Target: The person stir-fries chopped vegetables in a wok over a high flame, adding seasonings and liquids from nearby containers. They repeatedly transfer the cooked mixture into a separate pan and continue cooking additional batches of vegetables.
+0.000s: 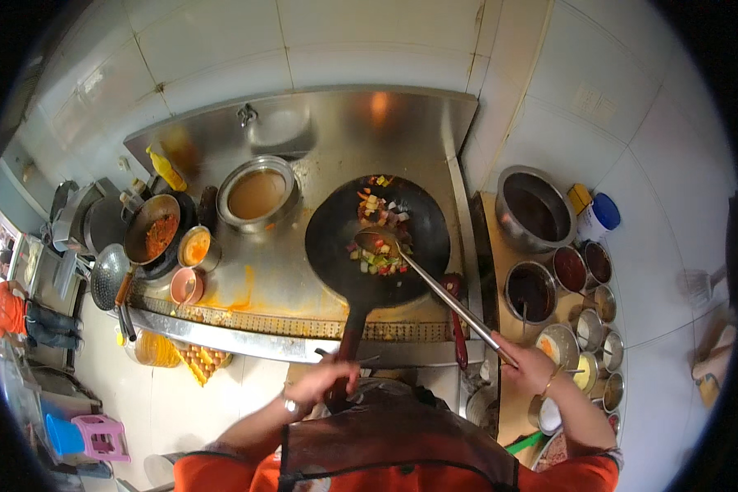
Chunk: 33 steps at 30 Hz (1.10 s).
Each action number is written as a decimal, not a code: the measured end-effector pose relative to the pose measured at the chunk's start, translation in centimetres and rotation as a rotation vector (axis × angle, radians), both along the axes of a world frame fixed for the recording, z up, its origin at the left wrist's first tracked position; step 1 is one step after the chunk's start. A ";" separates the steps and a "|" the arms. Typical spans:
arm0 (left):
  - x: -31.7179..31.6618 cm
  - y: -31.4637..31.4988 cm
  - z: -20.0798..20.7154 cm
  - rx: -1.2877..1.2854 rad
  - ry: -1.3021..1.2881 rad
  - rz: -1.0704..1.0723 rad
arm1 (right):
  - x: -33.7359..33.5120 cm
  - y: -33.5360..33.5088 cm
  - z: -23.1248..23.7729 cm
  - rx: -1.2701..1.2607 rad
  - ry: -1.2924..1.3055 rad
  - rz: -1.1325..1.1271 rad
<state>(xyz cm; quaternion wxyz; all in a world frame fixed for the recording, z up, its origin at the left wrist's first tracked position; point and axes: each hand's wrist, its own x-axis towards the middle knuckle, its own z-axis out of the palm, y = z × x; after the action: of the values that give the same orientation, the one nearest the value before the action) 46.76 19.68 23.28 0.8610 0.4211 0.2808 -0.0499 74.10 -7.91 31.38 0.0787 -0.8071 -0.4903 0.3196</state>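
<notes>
A black wok with a long handle sits on the steel stove, holding diced vegetables in green, white and red. My left hand is at the lower part of the wok's handle, its slightly blurred fingers closed over it. In my right hand is the wooden end of a metal ladle, whose shaft slants up and left over the wok rim. The ladle's bowl rests among the diced pieces and holds some of them with reddish liquid.
A steel pot of brownish liquid stands left of the wok. Farther left, a smaller pan holds reddish food, beside a perforated skimmer. Several sauce containers and a large steel pot line the right counter. A person stands far left.
</notes>
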 end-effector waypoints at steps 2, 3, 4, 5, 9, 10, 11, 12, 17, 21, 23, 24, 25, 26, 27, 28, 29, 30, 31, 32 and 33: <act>2.6 2.4 -2.8 -0.239 -0.082 0.023 | 0.2 1.5 2.8 -0.061 0.110 0.010; 4.2 3.3 -3.1 -0.325 -0.079 0.046 | 0.3 2.5 2.2 -0.067 0.014 0.042; 5.0 2.9 -3.2 -0.361 -0.056 0.087 | 0.5 3.5 0.7 -0.078 -0.086 0.056; 5.8 2.7 -3.1 -0.399 -0.037 0.135 | 0.8 4.6 0.0 -0.091 -0.189 0.077; -1.0 0.9 -1.4 0.164 -0.027 -0.123 | -0.6 5.5 -1.0 -0.193 -0.391 0.031; -3.0 0.5 -1.3 0.111 -0.001 -0.111 | -1.4 4.8 0.0 -0.152 -0.341 -0.011; -3.7 0.0 -1.3 -0.042 0.039 -0.035 | -1.7 3.3 0.5 0.059 -0.275 0.034; -3.2 1.0 -1.0 0.094 -0.070 -0.090 | -1.5 2.7 1.3 0.094 -0.120 0.025; 4.9 4.4 -3.3 -0.412 -0.031 0.048 | 0.0 4.2 1.7 0.016 0.038 0.008; 2.1 2.8 -3.1 0.161 -0.106 -0.196 | -0.2 5.6 -2.7 -0.209 -0.614 0.125; -1.8 2.3 -2.0 0.297 0.061 -0.225 | -0.8 4.3 -2.7 -0.052 -0.431 0.063; -2.4 2.1 -1.0 0.232 0.035 -0.146 | -0.8 2.9 -2.0 0.075 -0.252 0.047; -2.7 1.7 -0.9 0.152 0.013 -0.070 | -1.2 1.8 -1.3 0.186 -0.066 0.030; -1.9 2.3 -0.7 0.147 -0.034 -0.090 | -1.4 1.8 -0.2 0.120 0.022 -0.021; -0.3 3.4 -0.4 0.142 -0.082 -0.109 | -1.1 2.2 0.3 0.049 0.039 -0.013; 1.3 4.3 -1.3 -0.037 -0.048 -0.049 | -0.8 3.0 1.4 -0.012 0.043 -0.004; 2.3 5.6 -3.8 -0.139 -0.197 -0.107 | -0.6 3.9 1.9 -0.064 0.045 0.016; 4.2 5.7 -4.6 -0.333 0.004 -0.016 | -0.3 4.7 0.5 -0.097 -0.104 0.027; 5.2 5.0 -4.2 -0.353 0.016 0.055 | -0.2 5.4 -1.1 -0.141 -0.224 0.048; 4.9 4.4 -3.4 -0.122 -0.076 -0.063 | 0.2 6.0 -2.6 -0.189 -0.349 0.059; 3.9 3.8 -3.1 0.110 -0.167 -0.167 | 0.5 6.5 -3.4 -0.236 -0.473 0.080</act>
<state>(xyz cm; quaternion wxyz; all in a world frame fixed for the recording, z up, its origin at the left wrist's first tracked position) 50.65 23.50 20.14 0.8500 0.4921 0.1743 -0.0706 74.65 -1.39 28.02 -0.1456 -0.8429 -0.4858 0.1798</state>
